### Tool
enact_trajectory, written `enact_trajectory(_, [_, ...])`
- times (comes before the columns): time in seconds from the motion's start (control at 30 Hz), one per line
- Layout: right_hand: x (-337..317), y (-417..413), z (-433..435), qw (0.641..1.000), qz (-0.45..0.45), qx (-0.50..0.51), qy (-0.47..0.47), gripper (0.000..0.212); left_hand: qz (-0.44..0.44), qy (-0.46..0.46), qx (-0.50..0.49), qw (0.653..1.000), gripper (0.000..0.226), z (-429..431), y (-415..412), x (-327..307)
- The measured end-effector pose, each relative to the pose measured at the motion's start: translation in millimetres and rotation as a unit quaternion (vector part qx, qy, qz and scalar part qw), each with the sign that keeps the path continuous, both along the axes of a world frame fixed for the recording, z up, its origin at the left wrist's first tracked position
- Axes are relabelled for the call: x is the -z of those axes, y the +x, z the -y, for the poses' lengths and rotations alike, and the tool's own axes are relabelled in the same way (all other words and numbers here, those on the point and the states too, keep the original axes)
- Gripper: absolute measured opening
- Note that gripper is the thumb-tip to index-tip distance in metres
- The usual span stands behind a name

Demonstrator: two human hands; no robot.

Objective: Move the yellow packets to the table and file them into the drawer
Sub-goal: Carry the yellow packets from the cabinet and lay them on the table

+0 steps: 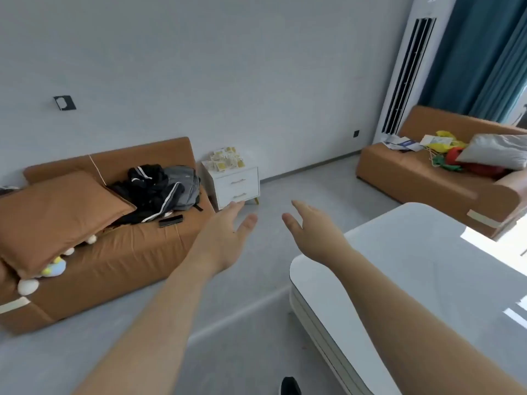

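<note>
Yellow packets [226,159] lie in a loose heap on a white cabinet [251,173], well beyond both hands, on a line past the left fingertips. Left hand [225,235] and right hand [310,232] reach forward side by side, fingers straight and relaxed, holding nothing. Glossy white table [427,266] lies under the right forearm. Two cabinet drawers [239,181], both closed.

Risks:
- The heap is loose, so a hurried two-handed scoop could shed packets to the floor.
- The slick tabletop may let them slide.
- Yellow bags [445,138] on the sofa far right of the right hand could be mistaken for packets.

Writing: packet print too small to read; no legible brand.
</note>
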State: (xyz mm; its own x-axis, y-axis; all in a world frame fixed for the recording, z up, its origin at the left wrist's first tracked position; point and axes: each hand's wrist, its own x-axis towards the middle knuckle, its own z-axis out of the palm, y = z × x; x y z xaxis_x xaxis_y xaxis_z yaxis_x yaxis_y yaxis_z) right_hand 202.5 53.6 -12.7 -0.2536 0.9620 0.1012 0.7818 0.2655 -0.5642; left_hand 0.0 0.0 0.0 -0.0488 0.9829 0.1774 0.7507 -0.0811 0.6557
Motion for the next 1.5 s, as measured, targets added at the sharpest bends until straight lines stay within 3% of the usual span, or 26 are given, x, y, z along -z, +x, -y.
enact_trajectory(0.43, [29, -37, -246, 0.994, -0.053, 0.004, -0.094, 0.059, 0.078, -0.068, -0.051, 0.993, 0.059, -238, -36, 29])
enact_trajectory(0.77, [44, -119, -417, 0.992, -0.05, -0.015, -0.118, 0.057, 0.137, -0.095, -0.091, 0.982, 0.047, -401, -111, 58])
enact_trajectory(1.1, [67, -236, -613, 0.99, -0.015, 0.014, -0.14, 0.057, 0.133, -0.139, -0.064, 0.979, 0.048, -616, -235, 94])
enact_trajectory(1.3, [86, -274, -705, 0.984, -0.002, 0.036, -0.173, 0.054, 0.104, -0.234, -0.012, 0.967, 0.052, -718, -270, 122])
enact_trajectory(1.5, [119, -299, -815, 0.979, -0.001, 0.039, -0.2, 0.054, 0.091, -0.262, 0.0, 0.961, 0.048, -827, -295, 154])
